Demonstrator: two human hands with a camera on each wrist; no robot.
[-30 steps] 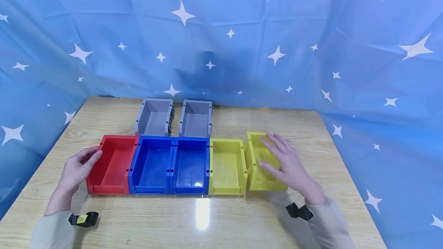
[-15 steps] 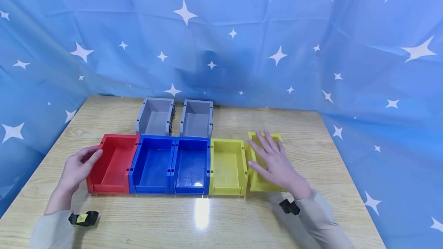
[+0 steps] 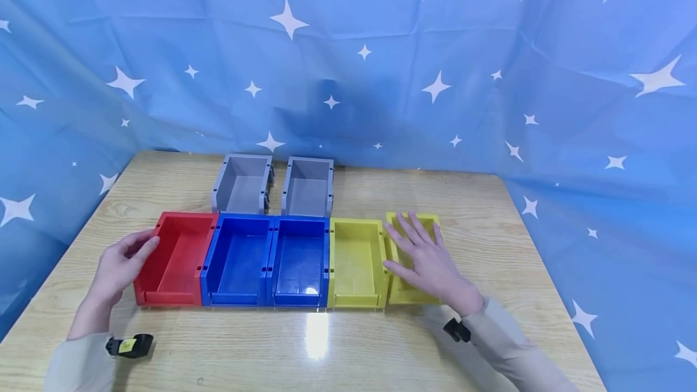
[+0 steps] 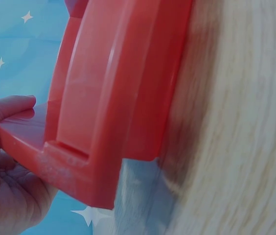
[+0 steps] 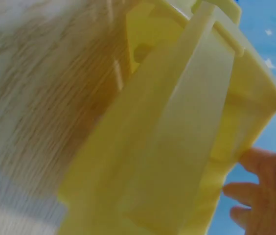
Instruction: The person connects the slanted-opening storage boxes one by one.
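In the head view, my left hand (image 3: 118, 266) grips the left wall of a red plastic storage bin (image 3: 179, 259) at the left end of a row. The left wrist view shows the thumb on one side of that wall and the fingers on the other. My right hand (image 3: 432, 268) lies spread over the rightmost yellow storage bin (image 3: 397, 286), its fingers mostly straight and touching the bin's edges. Between them stand two blue bins (image 3: 239, 259) and another yellow bin (image 3: 356, 259), side by side. The right-hand yellow bin sits right beside its yellow neighbour.
Two grey bins (image 3: 242, 186) stand behind the row, apart from each other. Everything rests on a wood-grain table (image 3: 245, 349), with a blue star-patterned cloth (image 3: 348, 77) hanging at the back and sides.
The rightmost yellow bin has moved left and slightly nearer under my right hand, narrowing the gap to its neighbour. It stands straighter now. My left hand has stayed on the red bin.
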